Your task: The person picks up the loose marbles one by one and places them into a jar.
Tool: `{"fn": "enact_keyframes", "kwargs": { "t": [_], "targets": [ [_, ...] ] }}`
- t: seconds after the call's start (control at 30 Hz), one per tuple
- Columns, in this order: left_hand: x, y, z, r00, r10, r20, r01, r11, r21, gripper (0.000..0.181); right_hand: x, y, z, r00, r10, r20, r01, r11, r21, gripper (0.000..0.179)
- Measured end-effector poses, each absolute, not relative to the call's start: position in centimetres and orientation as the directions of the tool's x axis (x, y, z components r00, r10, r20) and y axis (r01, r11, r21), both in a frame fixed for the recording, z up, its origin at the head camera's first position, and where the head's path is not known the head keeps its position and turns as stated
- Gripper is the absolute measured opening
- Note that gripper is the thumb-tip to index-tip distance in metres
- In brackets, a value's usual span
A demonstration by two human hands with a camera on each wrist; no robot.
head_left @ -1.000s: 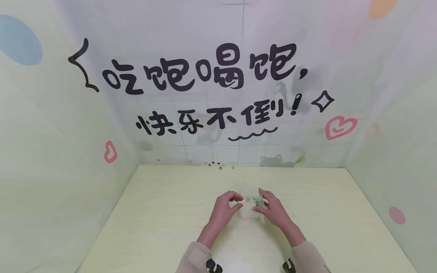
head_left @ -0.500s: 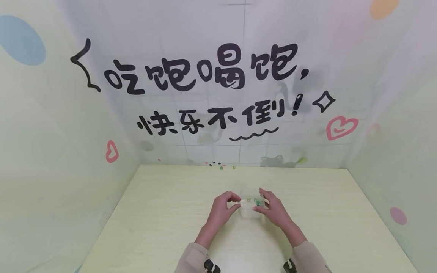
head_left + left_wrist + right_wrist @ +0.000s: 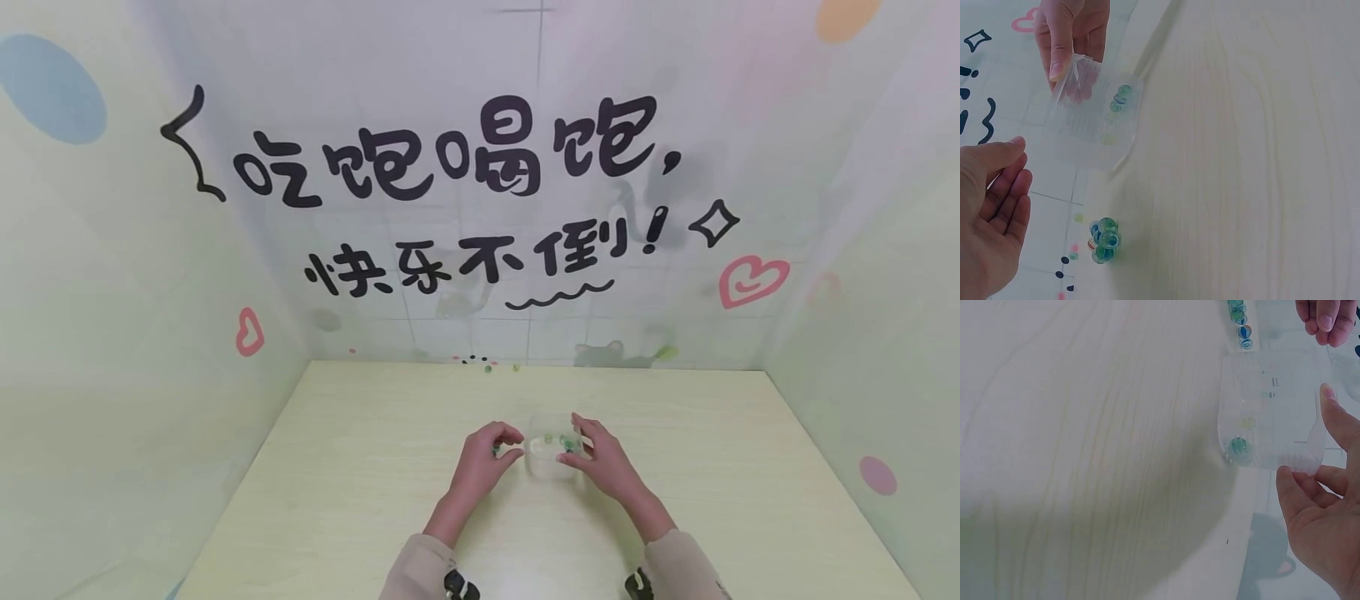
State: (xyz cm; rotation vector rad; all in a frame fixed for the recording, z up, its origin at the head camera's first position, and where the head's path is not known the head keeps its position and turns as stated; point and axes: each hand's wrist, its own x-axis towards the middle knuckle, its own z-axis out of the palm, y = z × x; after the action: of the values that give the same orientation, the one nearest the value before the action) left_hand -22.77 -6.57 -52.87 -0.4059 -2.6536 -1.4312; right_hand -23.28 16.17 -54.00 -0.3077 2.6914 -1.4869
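Observation:
A clear plastic container (image 3: 542, 468) stands on the table in front of the person, with several glass marbles (image 3: 1117, 103) inside it. My right hand (image 3: 606, 458) grips its right wall, thumb (image 3: 1329, 400) on one side and fingers on the other. Just left of the container, my left hand (image 3: 483, 458) is bent loosely, its fingertips a small gap away from the wall and nothing held. Beside that hand sits a bunch of more green and blue marbles (image 3: 1105, 240), mostly hidden behind it in the head view. The right wrist view shows those outer marbles (image 3: 1240, 319) past the container's far end.
A pale wooden table (image 3: 360, 467) spreads around both hands. Printed cloth walls (image 3: 420, 333) enclose its back and sides, with lettering on the back one. Two small marble-like dots (image 3: 488, 368) show at the table's back edge.
My left hand has drawn back to the left, away from the container, and the marbles beside it have come into sight. The right hand keeps its hold, almost still.

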Motion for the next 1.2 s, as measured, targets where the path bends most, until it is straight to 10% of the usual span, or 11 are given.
{"fn": "enact_keyframes", "kwargs": {
  "t": [1.2],
  "targets": [
    [-23.5,-10.0,-54.0,-0.983,0.087,0.161,0.183,0.520,0.834,0.014,-23.3,16.3,-54.0,-0.977,-0.210,0.044,-0.148,0.511,-0.847,0.077]
  ]
}}
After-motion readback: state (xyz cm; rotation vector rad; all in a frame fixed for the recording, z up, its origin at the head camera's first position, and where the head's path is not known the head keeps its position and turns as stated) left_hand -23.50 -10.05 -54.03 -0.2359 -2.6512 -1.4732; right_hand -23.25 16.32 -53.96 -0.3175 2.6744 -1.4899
